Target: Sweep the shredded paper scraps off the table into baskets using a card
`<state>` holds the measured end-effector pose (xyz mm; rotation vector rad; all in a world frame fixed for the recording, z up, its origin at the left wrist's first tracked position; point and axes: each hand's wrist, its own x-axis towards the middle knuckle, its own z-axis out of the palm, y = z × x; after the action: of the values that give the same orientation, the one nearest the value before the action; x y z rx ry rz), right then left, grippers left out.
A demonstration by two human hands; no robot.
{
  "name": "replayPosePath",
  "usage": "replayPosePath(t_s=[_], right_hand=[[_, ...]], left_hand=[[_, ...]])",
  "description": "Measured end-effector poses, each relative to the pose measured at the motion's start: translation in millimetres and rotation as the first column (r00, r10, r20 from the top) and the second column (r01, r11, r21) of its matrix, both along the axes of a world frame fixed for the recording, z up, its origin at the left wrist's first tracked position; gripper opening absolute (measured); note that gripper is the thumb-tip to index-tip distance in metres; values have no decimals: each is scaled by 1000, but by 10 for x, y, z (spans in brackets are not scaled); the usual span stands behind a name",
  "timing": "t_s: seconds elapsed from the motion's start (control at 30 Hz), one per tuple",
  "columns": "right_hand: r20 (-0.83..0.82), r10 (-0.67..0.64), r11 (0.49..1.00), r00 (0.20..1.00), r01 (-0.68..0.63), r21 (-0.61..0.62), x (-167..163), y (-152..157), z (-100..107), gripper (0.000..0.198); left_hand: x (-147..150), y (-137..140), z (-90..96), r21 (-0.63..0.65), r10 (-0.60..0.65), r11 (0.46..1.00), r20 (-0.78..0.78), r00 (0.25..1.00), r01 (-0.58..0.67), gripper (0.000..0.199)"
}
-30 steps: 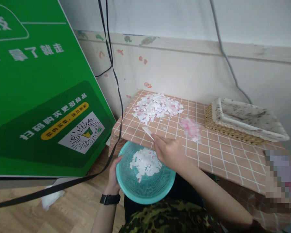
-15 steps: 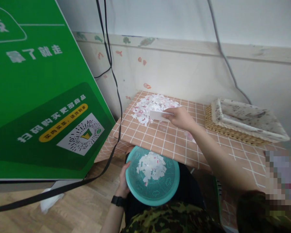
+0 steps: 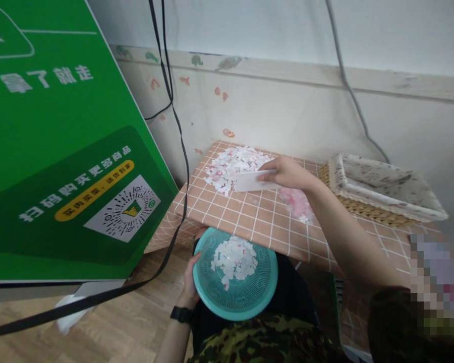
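Note:
My right hand [image 3: 287,174] grips a flat white card [image 3: 251,181] between thumb and fingers, its edge on the table beside a pile of white and pinkish paper scraps [image 3: 230,164]. A smaller pinkish heap of scraps [image 3: 298,203] lies below my wrist. With my left hand [image 3: 190,280], a watch on its wrist, I hold the rim of a teal plastic colander [image 3: 263,290] just below the table's front edge. Inside the colander sits a mound of white paper scraps [image 3: 234,259]. Most of my left fingers are hidden under the rim.
On the table's right stands a wicker basket [image 3: 378,212] with a cloth lining. A green printed panel [image 3: 71,151] rises at the left, with a black strap [image 3: 184,161] hanging beside it. The checked tablecloth [image 3: 249,212] reaches the wall.
My right hand and the card have shifted slightly right, and more of the small pinkish heap shows. My left hand still holds the colander in nearly the same place.

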<state>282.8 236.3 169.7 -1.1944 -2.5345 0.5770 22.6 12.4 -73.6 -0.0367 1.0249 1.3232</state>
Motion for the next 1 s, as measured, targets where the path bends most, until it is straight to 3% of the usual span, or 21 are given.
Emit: replayPosePath(t_s=[0.17, 0.43, 0.63, 0.73, 0.8, 0.87, 1.0], right_hand=[[30, -23, 999, 999, 22, 50, 44, 56, -19, 23], [-25, 59, 995, 998, -61, -85, 54, 40, -108, 23], [-41, 15, 995, 999, -19, -93, 148, -54, -69, 24], [-6, -71, 997, 997, 71, 38, 87, -316, -39, 23], [-21, -175, 963, 984, 175, 207, -70, -601, -101, 25], [-7, -259, 922, 966, 250, 295, -311, -918, -238, 31], [126, -120, 946, 985, 75, 316, -797, -1367, -529, 41]], left_hand=[[9, 8, 29, 2, 8, 1000, 14, 1000, -8, 18], [5, -4, 14, 4, 21, 1000, 8, 1000, -21, 18], [1, 5, 9, -5, 24, 1000, 11, 1000, -24, 17], [3, 15, 24, 12, 16, 1000, 20, 1000, -17, 17], [5, 21, 33, 8, 2, 1000, 25, 1000, -2, 18], [8, 25, 36, -9, -7, 1000, 24, 1000, 7, 19], [4, 18, 19, -29, 8, 1000, 1, 1000, -8, 20]])
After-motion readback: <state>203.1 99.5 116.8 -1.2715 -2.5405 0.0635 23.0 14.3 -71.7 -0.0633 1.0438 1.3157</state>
